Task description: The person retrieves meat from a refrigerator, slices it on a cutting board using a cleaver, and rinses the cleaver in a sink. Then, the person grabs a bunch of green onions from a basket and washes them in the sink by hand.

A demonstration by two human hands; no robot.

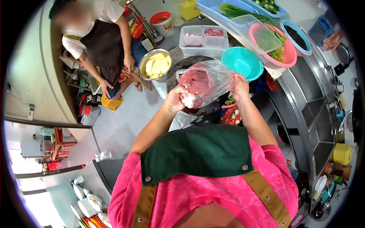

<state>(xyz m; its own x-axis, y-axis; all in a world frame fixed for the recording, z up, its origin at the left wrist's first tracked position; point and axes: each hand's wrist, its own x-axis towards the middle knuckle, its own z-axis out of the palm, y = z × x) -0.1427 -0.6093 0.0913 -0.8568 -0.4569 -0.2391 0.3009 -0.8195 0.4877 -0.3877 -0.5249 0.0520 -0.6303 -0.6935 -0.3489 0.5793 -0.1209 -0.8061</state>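
A clear plastic bag [218,85] with raw red meat [196,81] in it is stretched between my two hands, above a dark round board [175,78]. My left hand [176,99] is closed on the bag's left side, at a whitish bunched part beside the meat. At the right, my right hand [240,86] pinches the edge of the bag. Just behind that hand sits a turquoise bowl [242,62]. To the left of the board stands a metal bowl [156,64] of pale yellow peeled pieces, perhaps potatoes.
A divided plastic container [203,51] with cut meat stands behind the board. Pink [291,57] and blue [304,51] basins with greens and dark food are at the right, near the steel counter [308,97]. Another person [104,45] in a dark apron sits at the left.
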